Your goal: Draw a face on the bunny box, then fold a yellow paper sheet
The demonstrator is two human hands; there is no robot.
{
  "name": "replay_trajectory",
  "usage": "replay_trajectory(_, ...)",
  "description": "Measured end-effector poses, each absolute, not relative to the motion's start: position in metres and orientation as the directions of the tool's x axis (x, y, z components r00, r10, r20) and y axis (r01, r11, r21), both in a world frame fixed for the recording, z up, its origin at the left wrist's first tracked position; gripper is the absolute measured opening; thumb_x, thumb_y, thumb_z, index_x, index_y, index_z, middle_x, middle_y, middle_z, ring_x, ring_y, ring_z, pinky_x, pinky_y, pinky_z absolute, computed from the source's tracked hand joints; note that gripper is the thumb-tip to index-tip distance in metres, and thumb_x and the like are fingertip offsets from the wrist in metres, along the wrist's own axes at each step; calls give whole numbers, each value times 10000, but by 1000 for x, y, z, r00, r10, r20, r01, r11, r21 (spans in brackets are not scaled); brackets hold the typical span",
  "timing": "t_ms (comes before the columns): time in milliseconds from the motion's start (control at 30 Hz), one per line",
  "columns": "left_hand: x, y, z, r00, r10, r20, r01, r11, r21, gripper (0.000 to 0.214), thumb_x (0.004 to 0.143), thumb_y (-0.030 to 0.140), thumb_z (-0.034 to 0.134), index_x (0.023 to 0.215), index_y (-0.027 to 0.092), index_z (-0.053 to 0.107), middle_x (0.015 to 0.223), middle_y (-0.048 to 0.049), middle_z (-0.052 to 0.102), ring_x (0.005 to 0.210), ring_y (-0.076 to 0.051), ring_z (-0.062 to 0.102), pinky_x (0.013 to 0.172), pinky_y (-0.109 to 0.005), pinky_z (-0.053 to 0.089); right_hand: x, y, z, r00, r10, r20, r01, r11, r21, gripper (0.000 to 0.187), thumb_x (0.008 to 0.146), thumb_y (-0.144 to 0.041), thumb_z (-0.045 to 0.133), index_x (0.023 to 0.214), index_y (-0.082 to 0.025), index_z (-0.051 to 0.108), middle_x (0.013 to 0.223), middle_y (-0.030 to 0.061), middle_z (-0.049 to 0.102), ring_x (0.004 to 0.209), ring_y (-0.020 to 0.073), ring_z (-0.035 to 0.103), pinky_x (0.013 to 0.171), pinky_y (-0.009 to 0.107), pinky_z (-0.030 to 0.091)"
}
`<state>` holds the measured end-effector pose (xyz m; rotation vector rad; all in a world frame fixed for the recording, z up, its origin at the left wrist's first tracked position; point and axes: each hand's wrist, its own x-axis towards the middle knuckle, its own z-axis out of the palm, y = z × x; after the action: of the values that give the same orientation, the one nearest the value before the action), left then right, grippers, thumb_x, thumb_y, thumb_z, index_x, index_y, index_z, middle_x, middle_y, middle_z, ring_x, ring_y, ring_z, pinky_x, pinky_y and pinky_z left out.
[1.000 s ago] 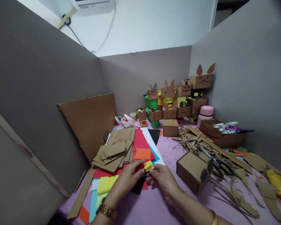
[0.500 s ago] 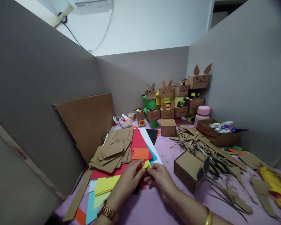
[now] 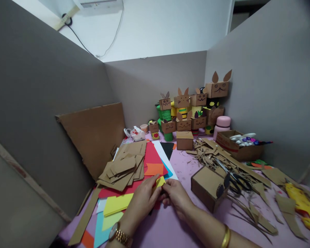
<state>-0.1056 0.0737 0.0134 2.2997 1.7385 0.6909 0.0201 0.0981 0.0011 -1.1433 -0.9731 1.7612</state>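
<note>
Between my two hands is a small piece of yellow paper (image 3: 160, 181), pinched at its edges low over the front middle of the table. My left hand (image 3: 144, 195) grips it from the left, thumb on top, with a watch on that wrist. My right hand (image 3: 176, 196) has its thumb and forefinger closed on the right side of the same piece. The palms and curled fingers hide its lower part. Just beyond lie an orange paper (image 3: 154, 169) and red sheets (image 3: 153, 155). Yellow folded sheets (image 3: 117, 204) rest beside my left forearm.
A cardboard box with dark ears (image 3: 209, 187) stands right of my hands, near black scissors (image 3: 237, 182) and cardboard scraps (image 3: 209, 155). Cut cardboard pieces (image 3: 126, 165) are stacked at left. Cardboard animal figures (image 3: 184, 124), a pink bottle (image 3: 222, 125) and a marker box (image 3: 248, 151) stand behind.
My left hand has turned slightly over the yellow paper, showing more of the watch face. Both hands keep their pinch on it in nearly the same place.
</note>
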Motion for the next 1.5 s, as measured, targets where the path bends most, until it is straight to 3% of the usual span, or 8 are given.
replay_trajectory(200,-105,78,9,192,942,274,922,-269,279,414,911,150,281,1277,84,462,1093,-180,656,981,-268,624,835,-434,490,19,99,0,-260,903,-343,-176,-394,-902,232,921,-137,445,695,-149,499,464,-107,491,334,43,477,327,146,346)
replay_trajectory(367,-106,79,1,246,933,265,934,-301,193,526,802,32,389,1317,131,427,1266,-126,577,1148,-211,536,979,-357,423,19,99,4,-288,890,-354,-99,-395,-913,154,924,-164,461,791,-133,534,525,-92,522,351,36,471,316,139,337)
replay_trajectory(500,-112,85,-3,201,941,271,959,-246,143,609,708,-53,364,1298,70,451,1340,-161,507,1253,-254,441,1036,-405,364,16,101,8,-319,882,-346,-26,-373,-927,141,932,-218,464,896,-123,562,566,-80,540,344,29,452,303,140,330)
replay_trajectory(767,-116,94,-4,154,945,288,976,-191,102,539,742,-9,367,1257,57,511,1313,-197,524,1246,-341,442,994,-544,348,10,109,6,-329,868,-371,84,-365,-927,193,938,-282,460,972,-126,569,613,-65,567,361,30,461,325,147,363)
replay_trajectory(900,-118,96,-8,134,944,303,977,-176,117,530,737,2,362,1232,76,537,1299,-188,541,1231,-330,464,970,-544,373,12,109,6,-340,859,-383,119,-364,-924,194,935,-286,465,965,-126,572,623,-60,573,378,34,475,338,150,375)
replay_trajectory(1167,-130,103,-16,42,938,343,959,-135,251,577,708,12,324,1257,44,499,1277,-158,572,1152,-217,554,966,-327,433,15,98,3,-339,871,-354,142,-325,-935,195,951,-274,429,1017,-128,540,591,-71,559,347,37,466,316,151,353)
replay_trajectory(1300,-132,105,-15,29,942,334,935,-144,325,556,732,37,309,1244,66,523,1250,-135,599,1084,-212,603,907,-304,475,16,91,-2,-330,893,-305,118,-282,-952,142,947,-211,420,971,-130,534,494,-102,514,297,43,438,300,154,326)
replay_trajectory(1500,-132,101,-11,20,947,321,901,-156,405,593,704,16,324,1255,103,524,1274,-102,586,1168,-195,542,976,-313,426,24,81,-8,-327,913,-245,73,-234,-969,153,845,-63,348,875,-148,471,367,-99,496,250,80,442,267,147,260)
